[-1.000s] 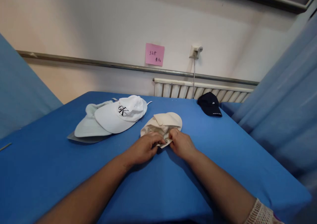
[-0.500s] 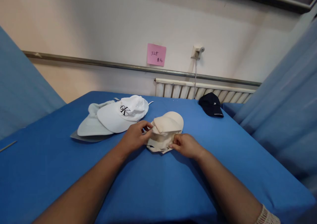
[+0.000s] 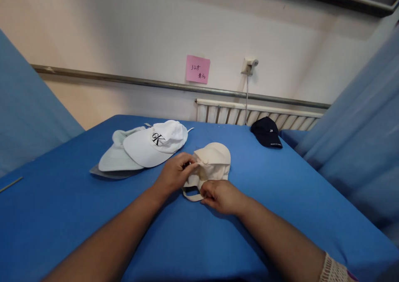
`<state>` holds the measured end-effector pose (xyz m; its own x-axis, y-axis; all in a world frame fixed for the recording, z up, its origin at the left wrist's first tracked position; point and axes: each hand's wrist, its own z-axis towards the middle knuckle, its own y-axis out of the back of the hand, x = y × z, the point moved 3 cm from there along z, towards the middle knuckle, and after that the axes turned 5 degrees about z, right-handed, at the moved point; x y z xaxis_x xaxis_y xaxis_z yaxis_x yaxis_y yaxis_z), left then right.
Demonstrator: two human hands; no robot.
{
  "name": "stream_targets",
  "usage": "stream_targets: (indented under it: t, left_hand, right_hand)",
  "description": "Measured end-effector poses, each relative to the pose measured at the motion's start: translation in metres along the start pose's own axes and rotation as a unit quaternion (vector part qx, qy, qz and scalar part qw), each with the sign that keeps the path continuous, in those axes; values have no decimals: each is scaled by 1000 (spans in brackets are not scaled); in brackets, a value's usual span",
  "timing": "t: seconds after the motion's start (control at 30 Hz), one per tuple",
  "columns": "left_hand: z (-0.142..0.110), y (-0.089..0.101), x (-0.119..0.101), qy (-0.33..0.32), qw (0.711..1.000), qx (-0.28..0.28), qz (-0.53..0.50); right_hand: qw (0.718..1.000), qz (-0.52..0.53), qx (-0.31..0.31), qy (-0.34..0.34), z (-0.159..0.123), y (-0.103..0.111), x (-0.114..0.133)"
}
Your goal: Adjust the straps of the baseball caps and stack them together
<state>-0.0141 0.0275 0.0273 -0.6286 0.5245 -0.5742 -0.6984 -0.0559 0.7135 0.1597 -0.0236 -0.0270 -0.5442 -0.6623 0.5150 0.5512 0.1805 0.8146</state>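
A cream baseball cap (image 3: 215, 154) lies on the blue-covered table with its brim toward the wall and its back strap toward me. My left hand (image 3: 178, 170) pinches the cap's left edge between thumb and fingers. At the cap's near side, my right hand (image 3: 220, 195) is closed on the fabric beside the strap opening, its fingertips partly hidden. The cap's inside shows between my two hands. Just left of them rests a white cap (image 3: 170, 134) with black CK letters, overlapping a pale mint cap (image 3: 116, 157) with a grey brim under it.
A navy cap (image 3: 266, 132) sits at the table's far right corner. At the left edge lies a thin stick (image 3: 11, 184). Behind the blue table (image 3: 187, 244) are a radiator (image 3: 224, 111), a metal rail (image 3: 140, 81) and a wall socket (image 3: 249, 66). Blue curtains (image 3: 358, 149) hang on both sides.
My right hand has moved left and nearer along the cap's near edge. The back strap now loops out toward me, and the cap's inside is opened wider.
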Motion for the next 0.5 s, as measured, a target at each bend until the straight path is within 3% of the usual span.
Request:
stream_targets:
  t: [0.17, 0.3, 0.37, 0.5]
  left_hand:
    - [-1, 6, -5, 53, 995, -31, -83]
    - [-3, 0, -4, 50, 994, -32, -94]
    - [-4, -4, -5, 34, 995, -26, -85]
    - [-7, -8, -8, 5, 998, -19, -67]
  right_hand:
    - [1000, -15, -4, -5, -2, 4, -7]
    - [999, 1, -19, -26, -2, 10, -8]
    - [993, 11, -91, -75, -1, 15, -10]
    - [953, 1, -254, -163, -2, 23, -16]
